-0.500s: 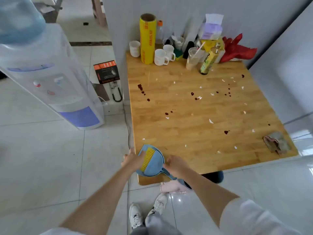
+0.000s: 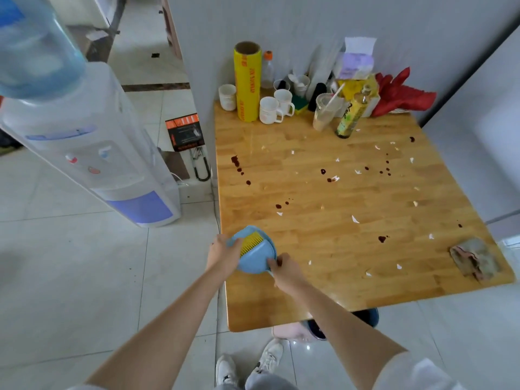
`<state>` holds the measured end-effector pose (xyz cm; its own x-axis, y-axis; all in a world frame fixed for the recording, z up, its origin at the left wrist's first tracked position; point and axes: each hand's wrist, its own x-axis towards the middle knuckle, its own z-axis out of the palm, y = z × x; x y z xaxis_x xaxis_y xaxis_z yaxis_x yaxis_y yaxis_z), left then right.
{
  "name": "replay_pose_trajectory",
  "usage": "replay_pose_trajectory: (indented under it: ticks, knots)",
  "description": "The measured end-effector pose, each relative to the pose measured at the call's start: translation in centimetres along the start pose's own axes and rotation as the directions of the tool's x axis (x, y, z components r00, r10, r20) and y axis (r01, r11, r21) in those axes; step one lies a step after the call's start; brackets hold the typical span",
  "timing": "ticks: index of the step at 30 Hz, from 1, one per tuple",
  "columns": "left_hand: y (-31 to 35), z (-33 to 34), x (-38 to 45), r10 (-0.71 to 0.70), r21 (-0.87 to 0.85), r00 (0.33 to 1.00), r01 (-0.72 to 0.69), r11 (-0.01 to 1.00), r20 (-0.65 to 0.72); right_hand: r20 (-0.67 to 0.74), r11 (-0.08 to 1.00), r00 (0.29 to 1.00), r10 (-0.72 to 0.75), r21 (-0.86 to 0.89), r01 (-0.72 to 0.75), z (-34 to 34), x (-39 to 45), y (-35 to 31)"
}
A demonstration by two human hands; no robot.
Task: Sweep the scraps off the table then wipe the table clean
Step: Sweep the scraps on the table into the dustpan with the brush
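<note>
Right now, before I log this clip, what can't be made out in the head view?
- Dustpan handle: covered by the right hand.
- Left hand fingers: behind the dustpan rim.
- Items behind the cling film roll: crowded, partly blocked.
- Water dispenser bottle: cut off by the top edge.
- Cloth folds: too blurred.

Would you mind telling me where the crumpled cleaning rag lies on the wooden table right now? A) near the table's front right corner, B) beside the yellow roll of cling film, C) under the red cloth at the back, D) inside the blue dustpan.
A: the crumpled greyish-pink rag lies flat near the front right corner of the wooden table, far from the blue plastic dustpan and untouched by either hand.
</note>
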<state>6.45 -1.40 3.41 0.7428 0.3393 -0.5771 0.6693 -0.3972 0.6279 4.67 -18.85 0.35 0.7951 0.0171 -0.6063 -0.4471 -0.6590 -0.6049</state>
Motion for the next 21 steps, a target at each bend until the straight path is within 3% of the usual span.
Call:
replay_pose_trajectory:
  ticks: [2, 3, 6, 11, 13, 18, 21]
  knots:
    - [2.9, -0.4, -0.1, 0.015, -0.340, 0.999, 0.002, 0.940, 0.047, -0.117, 0.987, 0.993, 0.001, 0.158, 0.018, -1.9, 0.6, -1.9]
    - [4.2, -0.4, -0.3, 0.017, -0.435, 0.990, 0.046, 0.899, 0.140, -0.175, 0.973, 0.985, 0.006, 0.228, 0.035, -2.8, 0.8, -3.0]
    - [6.7, -0.5, -1.4, 0.070, -0.481, 0.885, 0.182, 0.858, 0.460, -0.275, 0.947, 0.961, 0.013, 0.313, 0.077, -4.6, 0.9, -6.3]
    - [8.7, -2.2, 0.3, 0.191, -0.547, 0.771, 0.232, 0.804, 0.607, -0.344, 0.917, 0.938, 0.036, 0.385, 0.106, -5.0, 1.2, -10.8]
    - [9.1, -3.5, 2.0, 0.206, -0.550, 0.751, 0.240, 0.800, 0.628, -0.325, 0.937, 0.945, 0.026, 0.337, 0.090, -5.1, 1.5, -12.4]
    - [9.4, -7.9, 8.0, 0.223, -0.597, 0.740, 0.286, 0.750, 0.635, -0.299, 0.985, 0.941, -0.159, -0.108, 0.132, -3.7, 2.7, -17.8]
    - [9.8, -10.3, 11.1, 0.273, -0.595, 0.700, 0.264, 0.759, 0.660, -0.294, 0.978, 0.943, -0.155, -0.181, 0.105, -2.9, 4.0, -21.3]
